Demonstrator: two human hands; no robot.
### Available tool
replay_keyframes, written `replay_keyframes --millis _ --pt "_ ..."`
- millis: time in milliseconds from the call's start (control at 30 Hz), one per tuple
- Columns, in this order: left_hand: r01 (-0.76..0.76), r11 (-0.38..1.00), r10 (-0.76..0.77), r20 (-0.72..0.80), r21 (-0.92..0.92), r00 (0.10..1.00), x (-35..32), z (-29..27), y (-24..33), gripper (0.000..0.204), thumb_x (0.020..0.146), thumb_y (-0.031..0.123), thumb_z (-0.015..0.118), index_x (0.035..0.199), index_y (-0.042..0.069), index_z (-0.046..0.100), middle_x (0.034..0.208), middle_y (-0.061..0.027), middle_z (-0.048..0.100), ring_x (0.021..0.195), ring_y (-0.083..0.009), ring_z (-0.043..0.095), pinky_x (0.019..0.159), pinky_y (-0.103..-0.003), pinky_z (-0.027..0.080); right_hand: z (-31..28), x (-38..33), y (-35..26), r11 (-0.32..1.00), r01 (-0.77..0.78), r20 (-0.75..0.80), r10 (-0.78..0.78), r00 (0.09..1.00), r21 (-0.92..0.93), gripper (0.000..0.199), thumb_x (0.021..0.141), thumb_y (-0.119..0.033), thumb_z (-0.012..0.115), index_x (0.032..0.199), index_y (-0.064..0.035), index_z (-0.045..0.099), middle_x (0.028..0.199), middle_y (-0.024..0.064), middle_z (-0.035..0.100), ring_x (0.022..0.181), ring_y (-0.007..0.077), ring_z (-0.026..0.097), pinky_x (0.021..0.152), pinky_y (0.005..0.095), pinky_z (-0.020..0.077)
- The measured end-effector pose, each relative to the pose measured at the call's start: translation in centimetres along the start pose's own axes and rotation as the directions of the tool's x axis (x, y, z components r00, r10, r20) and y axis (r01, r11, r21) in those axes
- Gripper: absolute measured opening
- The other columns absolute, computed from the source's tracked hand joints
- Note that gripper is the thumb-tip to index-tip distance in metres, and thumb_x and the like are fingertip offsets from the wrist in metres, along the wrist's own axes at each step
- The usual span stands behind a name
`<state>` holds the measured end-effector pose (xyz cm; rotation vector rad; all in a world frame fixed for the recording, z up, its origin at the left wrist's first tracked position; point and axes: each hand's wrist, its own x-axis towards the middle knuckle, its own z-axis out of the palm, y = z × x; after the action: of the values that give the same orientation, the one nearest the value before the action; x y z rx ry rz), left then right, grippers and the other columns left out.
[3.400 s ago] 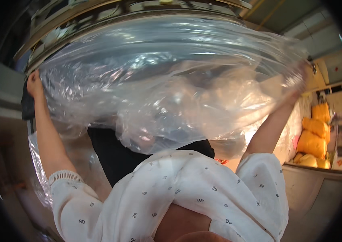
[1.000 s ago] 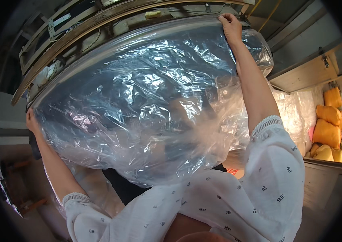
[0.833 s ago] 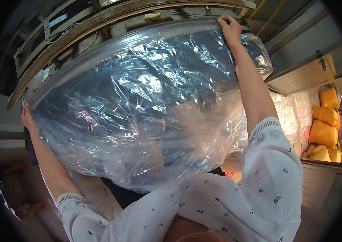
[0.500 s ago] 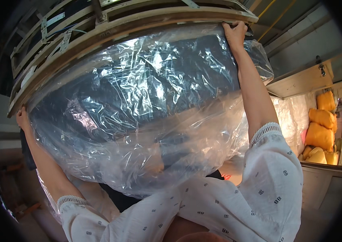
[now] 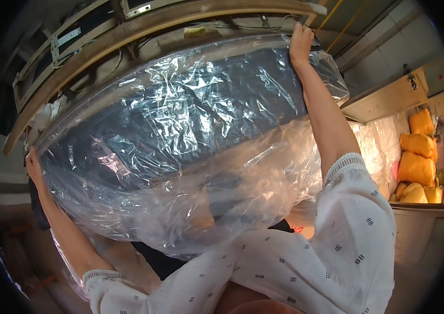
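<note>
A large sheet of clear plastic (image 5: 196,112) is stretched in front of me, wrinkled and shiny. Behind or inside it shows a broad dark, flat piece (image 5: 243,86) whose kind I cannot tell. At the far right top corner my right hand (image 5: 300,44) is closed on the plastic's edge, fingers curled over it. Low at the far left my left hand (image 5: 33,165) grips the opposite end, its fingers partly hidden. The plastic hangs down in loose folds toward my body. Just beyond its upper edge runs a curved-looking wooden rail (image 5: 143,35).
Behind the rail is a slatted wooden frame with metal brackets (image 5: 65,43). Orange bundles (image 5: 417,162) are stacked in a lit recess at right, near a hinged wooden flap (image 5: 387,99). Yellow cords (image 5: 332,23) hang at the upper right.
The plastic's upper edge has come away from the wooden rail, and a gap with wires now shows between them. My left hand has moved slightly lower; both hands keep their hold.
</note>
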<state>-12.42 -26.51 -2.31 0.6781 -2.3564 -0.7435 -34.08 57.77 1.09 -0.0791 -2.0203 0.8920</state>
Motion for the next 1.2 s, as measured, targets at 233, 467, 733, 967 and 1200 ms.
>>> replay_keyframes --millis 233,467,733,967,1200 --pt "0.014 0.879 -0.087 -0.132 -0.477 0.987 -7.8 -16.4 9.2 0.037 0.090 0.028 0.053 0.117 0.002 0.052 0.111 -0.0082 0.056 0.100 -0.0173 0.052 0.089 -0.029 0.039 -5.0 -7.0 -7.9 0.717 -0.495 0.323 0.378 0.868 0.491 0.025 0.089 -0.024 0.048 0.085 0.0008 0.050 0.086 0.0110 0.050 0.079 0.0237 0.053 0.067 0.0351 0.0430" --pt "0.133 0.853 -0.322 -0.308 -0.505 0.895 -20.4 -27.4 10.6 0.051 0.086 0.034 0.056 0.126 0.003 0.045 0.131 -0.0082 0.043 0.119 -0.0215 0.038 0.097 -0.038 0.029 -9.3 -9.2 -12.5 0.493 -0.823 0.895 0.172 0.411 0.283 0.042 0.084 -0.025 0.060 0.112 0.0033 0.047 0.091 0.0039 0.059 0.061 0.0065 0.048 0.052 0.0193 0.0403" --pt "0.330 0.937 -0.311 -0.162 0.111 0.937 -29.8 -35.4 0.1 0.030 0.084 0.026 0.059 0.105 0.004 0.058 0.103 -0.0064 0.058 0.091 -0.0192 0.053 0.072 -0.031 0.044 -10.1 -12.2 -13.7 0.771 -0.452 0.807 -0.133 0.575 0.449 0.021 0.081 -0.015 0.059 0.099 -0.0025 0.060 0.071 -0.0032 0.053 0.060 0.0036 0.044 0.055 0.0193 0.0379" --pt "-0.277 0.931 0.233 0.196 0.237 0.952 -27.5 -15.0 22.7 0.020 0.080 0.006 0.060 0.098 -0.002 0.060 0.095 -0.0113 0.058 0.091 -0.0219 0.056 0.082 -0.031 0.043 -14.0 -12.9 -15.6 0.868 -0.206 0.736 -0.232 0.636 0.451 0.029 0.080 -0.009 0.056 0.108 -0.0001 0.052 0.064 -0.0033 0.044 0.060 0.0048 0.041 0.055 0.0212 0.0366" --pt "-0.520 0.708 0.701 0.391 -0.477 0.596 -30.3 4.5 45.9 0.018 0.080 0.007 0.063 0.098 0.003 0.064 0.091 -0.0076 0.060 0.087 -0.0153 0.059 0.073 -0.024 0.045 -16.7 -12.6 -15.9 0.837 -0.369 0.811 -0.141 0.568 0.403 0.036 0.076 -0.009 0.057 0.110 -0.0007 0.050 0.061 0.0017 0.046 0.056 0.0095 0.044 0.055 0.0251 0.0404"
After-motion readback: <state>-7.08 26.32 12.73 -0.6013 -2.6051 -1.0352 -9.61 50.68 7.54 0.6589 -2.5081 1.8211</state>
